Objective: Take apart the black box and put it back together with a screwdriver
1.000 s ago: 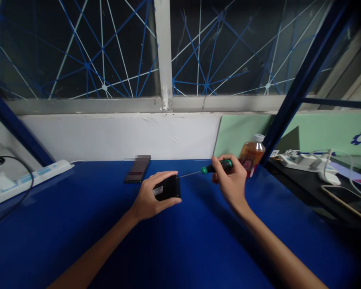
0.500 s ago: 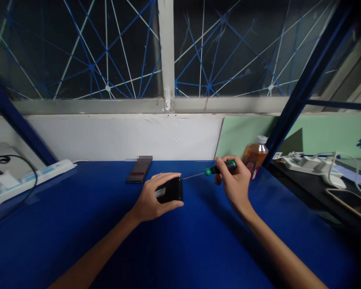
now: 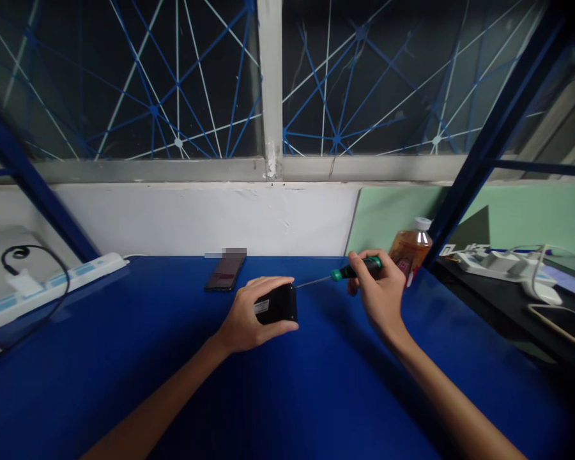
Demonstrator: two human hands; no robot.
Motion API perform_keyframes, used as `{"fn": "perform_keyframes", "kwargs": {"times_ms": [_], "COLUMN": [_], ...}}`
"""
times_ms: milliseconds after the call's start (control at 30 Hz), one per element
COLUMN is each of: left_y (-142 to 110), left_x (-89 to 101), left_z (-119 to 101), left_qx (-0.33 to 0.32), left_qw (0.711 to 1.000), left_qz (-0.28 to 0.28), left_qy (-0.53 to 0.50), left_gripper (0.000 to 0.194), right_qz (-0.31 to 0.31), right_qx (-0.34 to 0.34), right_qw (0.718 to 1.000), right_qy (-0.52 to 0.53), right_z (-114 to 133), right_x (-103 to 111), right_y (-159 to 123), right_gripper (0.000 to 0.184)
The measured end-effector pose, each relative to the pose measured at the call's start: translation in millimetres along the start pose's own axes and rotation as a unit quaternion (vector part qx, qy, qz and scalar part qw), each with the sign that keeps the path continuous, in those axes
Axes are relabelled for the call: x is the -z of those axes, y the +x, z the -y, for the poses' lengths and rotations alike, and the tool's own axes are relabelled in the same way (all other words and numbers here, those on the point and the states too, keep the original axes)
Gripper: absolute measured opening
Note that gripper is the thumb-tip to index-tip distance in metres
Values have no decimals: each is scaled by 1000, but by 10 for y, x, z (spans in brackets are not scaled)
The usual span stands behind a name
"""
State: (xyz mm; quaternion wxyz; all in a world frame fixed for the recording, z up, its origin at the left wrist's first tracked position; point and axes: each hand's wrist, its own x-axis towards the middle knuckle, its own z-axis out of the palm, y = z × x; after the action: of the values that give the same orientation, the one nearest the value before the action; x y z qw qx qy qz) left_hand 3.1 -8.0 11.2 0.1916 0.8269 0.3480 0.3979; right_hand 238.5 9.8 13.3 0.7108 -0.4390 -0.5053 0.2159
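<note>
My left hand [image 3: 249, 315] grips a flat black box [image 3: 278, 305] by its upper and lower edges, thumb nearest me. A small pale label shows on the box's face, and its narrow end is turned to the right. In my right hand [image 3: 379, 287] is a screwdriver [image 3: 357, 268] with a black and green handle, its thin shaft pointing left. The screwdriver's tip is at the upper corner of the box's right end; whether it sits in a screw is too small to tell.
A dark phone [image 3: 226, 271] lies on the blue table [image 3: 311, 396] behind my left hand. A drink bottle [image 3: 411, 250] stands behind my right hand. White power strips lie at left [image 3: 52, 291] and right [image 3: 501, 269]. Another phone [image 3: 563, 326] rests at far right.
The whole view has shifted slightly, so everything appears a little further right. Both hands keep their hold, and the screwdriver tip stays at the same corner of the box.
</note>
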Motion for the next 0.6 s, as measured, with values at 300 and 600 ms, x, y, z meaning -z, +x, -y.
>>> {"fn": "perform_keyframes", "kwargs": {"times_ms": [300,600], "left_y": [-31,-16], "left_x": [2,6], "left_z": [5,-3], "left_qx": [0,2], "left_qw": [1000,1000], "left_qz": [5,9], "left_qy": [-4,-1], "left_gripper": [60,60], "right_qz": [-6,-5], "right_qx": [0,-2], "right_qw": [1000,1000], "right_qy": [8,7], "right_z": [11,-2], "right_x": [-16,-11], "right_y": [-2,-11], "right_gripper": [25,25]}}
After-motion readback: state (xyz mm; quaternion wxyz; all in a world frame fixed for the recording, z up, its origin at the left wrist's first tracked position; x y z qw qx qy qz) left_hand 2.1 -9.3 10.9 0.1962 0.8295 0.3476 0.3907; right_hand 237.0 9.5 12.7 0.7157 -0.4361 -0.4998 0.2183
